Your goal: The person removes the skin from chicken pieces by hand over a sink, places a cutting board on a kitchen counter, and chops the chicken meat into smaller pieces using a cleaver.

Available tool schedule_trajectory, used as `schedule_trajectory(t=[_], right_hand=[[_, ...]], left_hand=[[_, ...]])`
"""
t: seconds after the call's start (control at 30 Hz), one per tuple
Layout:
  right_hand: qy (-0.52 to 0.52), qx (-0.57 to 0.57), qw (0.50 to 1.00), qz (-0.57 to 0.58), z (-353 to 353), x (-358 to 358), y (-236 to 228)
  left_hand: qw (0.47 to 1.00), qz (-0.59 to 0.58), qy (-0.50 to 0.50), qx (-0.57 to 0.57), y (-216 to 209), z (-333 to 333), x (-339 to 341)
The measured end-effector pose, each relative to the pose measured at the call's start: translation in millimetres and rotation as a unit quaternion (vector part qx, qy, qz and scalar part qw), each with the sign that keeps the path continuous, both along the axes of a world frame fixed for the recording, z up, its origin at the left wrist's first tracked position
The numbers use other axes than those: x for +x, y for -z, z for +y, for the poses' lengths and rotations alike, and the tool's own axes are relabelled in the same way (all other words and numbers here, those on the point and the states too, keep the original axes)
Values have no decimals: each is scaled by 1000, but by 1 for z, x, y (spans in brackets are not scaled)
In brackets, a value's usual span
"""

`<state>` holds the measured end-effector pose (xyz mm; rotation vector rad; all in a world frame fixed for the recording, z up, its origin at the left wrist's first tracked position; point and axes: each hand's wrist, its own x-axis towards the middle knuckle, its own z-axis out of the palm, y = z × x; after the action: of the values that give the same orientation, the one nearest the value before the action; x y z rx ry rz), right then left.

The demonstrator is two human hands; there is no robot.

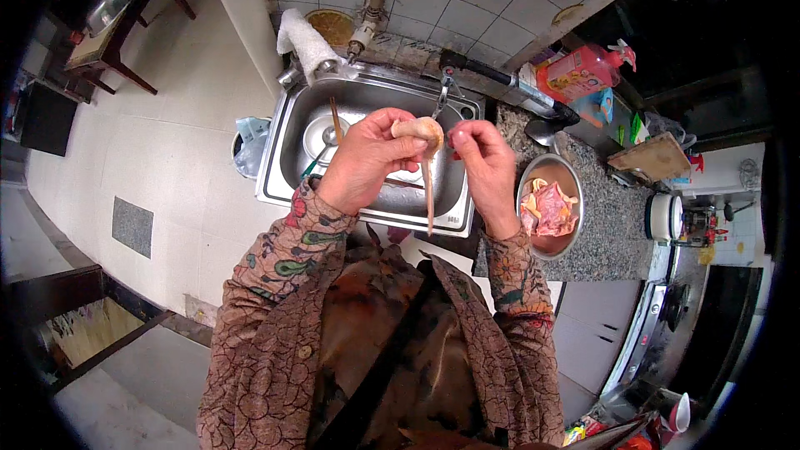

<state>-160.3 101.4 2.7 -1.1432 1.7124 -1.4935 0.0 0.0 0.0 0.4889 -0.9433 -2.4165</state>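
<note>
My left hand [367, 157] is closed on a pale, fleshy piece of raw meat [430, 135], held above the sink. From the piece a long, thin, pale strip hangs down toward the sink's front edge. My right hand [487, 168] is just to the right, a little apart from the meat. Its thumb and forefinger are pinched together, with a small reddish spot at the tips that I cannot make out. Beneath both hands is the steel sink [275, 162], holding a white bowl [313, 135], chopsticks [335, 117] and a spoon [329, 137].
Right of the sink, a steel bowl [547, 247] of raw meat pieces [552, 207] stands on the speckled counter [608, 229]. The faucet [446, 83] rises at the sink's back. Behind the bowl are a ladle [543, 129] and a pink pump bottle [579, 72]. A white towel [307, 43] hangs at the back left.
</note>
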Motion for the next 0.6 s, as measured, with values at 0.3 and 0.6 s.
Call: schedule_trajectory(t=[0.3, 0.6], right_hand=[[21, -154, 939, 307, -3, 32, -40], [62, -168, 908, 379, -3, 17, -25]], left_hand=[[986, -50, -93, -132, -2, 5, -7], [985, -58, -105, -125, -6, 14, -12]])
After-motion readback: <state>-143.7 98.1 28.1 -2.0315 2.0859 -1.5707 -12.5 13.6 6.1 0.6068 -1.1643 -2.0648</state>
